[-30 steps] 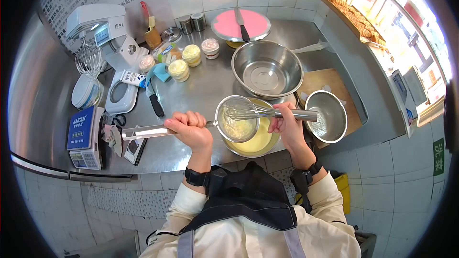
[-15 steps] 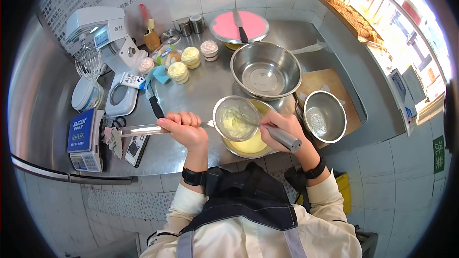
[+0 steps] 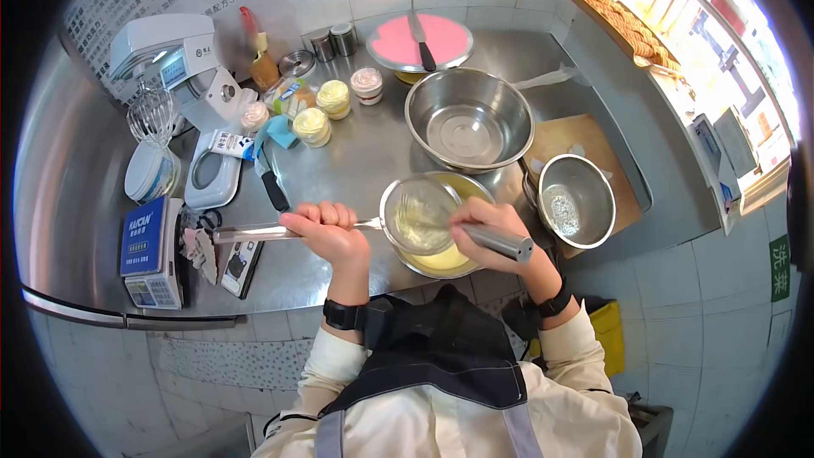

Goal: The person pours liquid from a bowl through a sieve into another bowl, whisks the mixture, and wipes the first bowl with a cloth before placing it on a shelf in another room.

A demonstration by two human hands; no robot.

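Observation:
My left hand (image 3: 329,233) is closed round the long handle of a fine-mesh sieve (image 3: 404,210). The sieve lies over a metal bowl of pale yellow mixture (image 3: 443,265), and a thin layer of pale yellow stuff sits in its mesh. In my right hand (image 3: 494,229) is the thick metal handle of a whisk (image 3: 500,242), fingers wrapped round it. The whisk's wires reach down into the sieve and are blurred. Beside my right hand stands a small steel bowl (image 3: 578,203) with a little clear residue inside.
A large steel bowl (image 3: 469,119) stands behind the sieve. Farther back, a knife (image 3: 417,30) lies across a pink-topped round stand (image 3: 390,41). Several cream-topped cups (image 3: 333,97), a stand mixer (image 3: 195,76) and a scale (image 3: 153,284) occupy the left. A wooden board (image 3: 581,140) is at right.
The whisk has shifted slightly inside the sieve, and the yellow stuff there looks thinner and more spread out. Both hands keep their grips; the whole view has shifted slightly.

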